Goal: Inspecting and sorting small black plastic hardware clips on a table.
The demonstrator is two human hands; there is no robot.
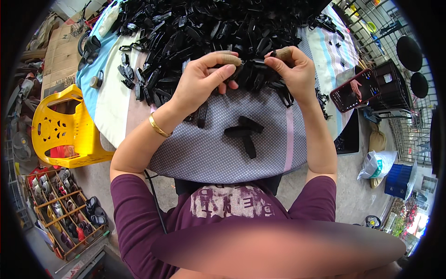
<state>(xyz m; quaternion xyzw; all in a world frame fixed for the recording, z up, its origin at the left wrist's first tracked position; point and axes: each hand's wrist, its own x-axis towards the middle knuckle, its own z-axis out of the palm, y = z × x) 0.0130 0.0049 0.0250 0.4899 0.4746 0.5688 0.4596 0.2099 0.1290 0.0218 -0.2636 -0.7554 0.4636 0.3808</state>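
"Purple shirt [232,202] lies closest to us, with both forearms reaching past it over the surface [200,160]. How is the grip?"

"Left hand [206,79]: thumb and covered forefinger drawn together, other fingers curled beneath. Right hand [297,72]: thumb and forefinger nearly meeting. I can't tell what either one pinches, because the heap of black pieces [186,39] sits dark right behind the fingertips."

"How would you handle them?"

"Lightly, I'd say: steady a piece in one hand, turn it by its end with the other. Working nearer the body would show dark parts against the grey patterned cover."

"And room to move?"

"Mostly between the forearms, around three loose pieces [249,148]. Beyond the fingertips, the heap crowds everything. Mind the curved near edge, just before the shirt; parts could slip off. A phone [355,90] stands outside the right forearm, and a yellow chair [90,137] sits beside the left edge."
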